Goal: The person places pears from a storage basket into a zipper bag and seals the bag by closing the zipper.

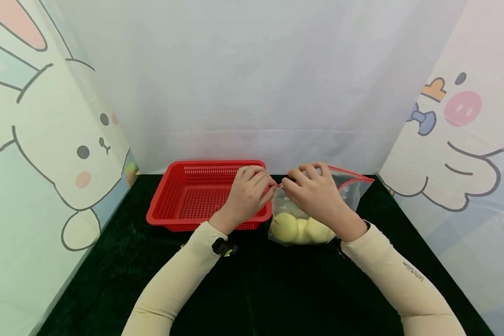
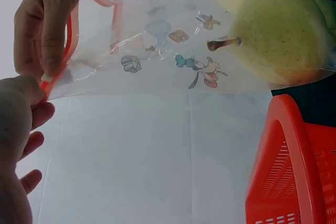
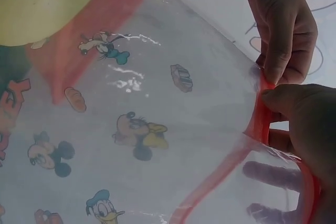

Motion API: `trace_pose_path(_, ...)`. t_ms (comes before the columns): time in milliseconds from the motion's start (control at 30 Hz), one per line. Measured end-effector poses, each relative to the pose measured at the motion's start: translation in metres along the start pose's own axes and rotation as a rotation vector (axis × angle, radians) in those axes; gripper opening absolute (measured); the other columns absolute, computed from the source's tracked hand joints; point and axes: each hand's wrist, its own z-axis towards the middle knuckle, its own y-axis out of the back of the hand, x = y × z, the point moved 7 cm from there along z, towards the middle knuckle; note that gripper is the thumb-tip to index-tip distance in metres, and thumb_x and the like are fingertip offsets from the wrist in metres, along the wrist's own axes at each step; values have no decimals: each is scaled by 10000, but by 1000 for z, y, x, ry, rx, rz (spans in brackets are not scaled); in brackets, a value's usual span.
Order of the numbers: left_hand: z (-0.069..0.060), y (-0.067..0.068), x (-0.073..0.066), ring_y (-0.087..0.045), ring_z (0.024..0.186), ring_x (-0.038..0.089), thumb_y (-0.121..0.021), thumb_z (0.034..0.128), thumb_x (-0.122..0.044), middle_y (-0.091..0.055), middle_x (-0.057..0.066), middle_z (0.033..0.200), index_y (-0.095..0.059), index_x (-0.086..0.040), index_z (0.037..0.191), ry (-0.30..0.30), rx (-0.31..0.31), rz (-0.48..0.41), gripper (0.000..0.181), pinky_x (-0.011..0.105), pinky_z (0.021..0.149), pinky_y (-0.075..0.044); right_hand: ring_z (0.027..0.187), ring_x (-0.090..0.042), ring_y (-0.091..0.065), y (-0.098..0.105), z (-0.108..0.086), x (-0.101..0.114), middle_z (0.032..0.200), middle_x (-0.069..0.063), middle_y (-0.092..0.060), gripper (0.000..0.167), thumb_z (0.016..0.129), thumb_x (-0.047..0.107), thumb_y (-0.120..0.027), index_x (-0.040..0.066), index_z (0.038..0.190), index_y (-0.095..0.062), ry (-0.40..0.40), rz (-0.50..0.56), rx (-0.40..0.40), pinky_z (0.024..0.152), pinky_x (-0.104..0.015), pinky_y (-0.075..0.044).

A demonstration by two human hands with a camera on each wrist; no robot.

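A clear zip bag (image 1: pixel 282 204) with a red top edge and cartoon prints stands on the dark cloth, its mouth upward. Inside, pale yellow-green pears (image 1: pixel 284 227) lie at the bottom; one shows its brown stem in the left wrist view. My left hand (image 1: pixel 248 192) pinches the left end of the bag's red zip strip (image 3: pixel 257 114). Right beside it, my right hand (image 1: pixel 317 193) grips the same strip between thumb and fingers, its other fingers behind the film. Farther right, the bag's mouth gapes apart.
A red plastic basket (image 1: pixel 154 205) with slotted walls stands left of the bag, partly behind my left hand. Dark green cloth (image 1: pixel 277 289) covers the table. A pale curtain (image 1: pixel 256 84) hangs behind, with cartoon-printed panels on both sides.
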Motion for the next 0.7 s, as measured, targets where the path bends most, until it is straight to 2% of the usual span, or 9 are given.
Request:
trace_pose_path(100,-1,0,2,-576,983,253,-713,897,-88,-690,53,909,-685,-73,919,4,-4,8,38,427,868,-444,850,-352,-566,2,-2,-2,902,-102,-559,260,1079,211,-402,59,937,-558,-2,-24,-2,762,-567,-464)
trace_pose_path(167,-2,1,3,-578,980,248,-715,895,-90,-690,46,905,-686,-77,917,0,-7,24,39,423,869,-445,846,-356,-558,3,-4,-3,891,-109,-549,283,1082,195,-361,50,927,-548,-2,-34,1,760,-572,-455)
trace_pose_path(333,-1,1,1,-579,981,245,-722,891,-100,-690,38,900,-687,-82,914,-22,-6,72,46,422,876,-447,862,-372,-557,5,-10,-8,905,-124,-554,88,957,101,-593,38,922,-543,0,-38,-14,755,-582,-448)
trace_pose_path(467,-1,1,1,-581,986,245,-727,888,-104,-693,38,902,-688,-83,915,-32,-8,92,52,427,881,-447,869,-373,-558,7,-16,-13,933,-124,-572,134,885,80,-679,43,916,-554,-11,-21,-38,753,-588,-443)
trace_pose_path(567,-1,1,1,-584,986,246,-726,887,-103,-694,39,900,-687,-82,915,-38,-11,99,52,428,882,-449,875,-378,-556,9,-20,-16,937,-128,-576,83,951,110,-599,45,916,-562,-18,-5,-41,753,-597,-438)
trace_pose_path(633,-2,1,1,-586,986,247,-725,888,-102,-694,39,898,-687,-82,915,-39,-13,99,51,428,884,-451,875,-383,-556,10,-23,-18,929,-132,-574,118,991,134,-540,45,916,-564,-20,-5,-37,749,-599,-439)
trace_pose_path(700,-3,1,1,-588,988,248,-726,887,-101,-694,39,898,-687,-82,914,-39,-14,93,51,428,887,-453,873,-390,-557,11,-26,-20,912,-134,-568,221,1041,170,-433,47,916,-567,-22,-17,-25,748,-599,-439)
